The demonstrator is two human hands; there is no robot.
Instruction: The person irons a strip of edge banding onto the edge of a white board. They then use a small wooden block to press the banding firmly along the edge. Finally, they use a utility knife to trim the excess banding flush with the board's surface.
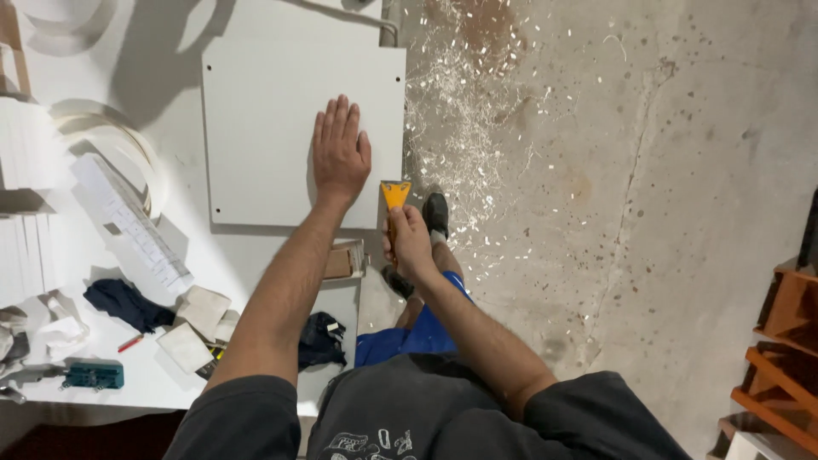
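left hand (pixel 340 153) flat on the white panel (pixel 264 119), fingers spread and released, palm pressing down near the panel's right edge. right hand (pixel 409 243) clenched round the handle of an orange scraper (pixel 395 194), blade sitting at the panel's right edge near its front corner

panel lies on the white table (pixel 204 255), right edge flush with or slightly over the table edge, hard to tell from this angle. looks like a stiff, thin laminated board, light for its size, smooth face so likely slippery under a palm; small holes near the corners. best held by flat pressure on top or pinched at the long edges; corners and edge trim probably chip easily

scraper: rigid, small, handle grip only, blade end sharp

room: right of the table is open concrete floor (pixel 639 213), littered with white shavings (pixel 460 111), plenty of arm swing there. person's shoe (pixel 435 213) right below the scraper. left side of the table crowded: long white strip (pixel 128 221), roll of white edge tape (pixel 119 145), dark cloth (pixel 123 302), teal tool (pixel 94 373), sanding blocks (pixel 200 319), little room to slide the panel that way. wooden steps (pixel 780 358) far right, well apart
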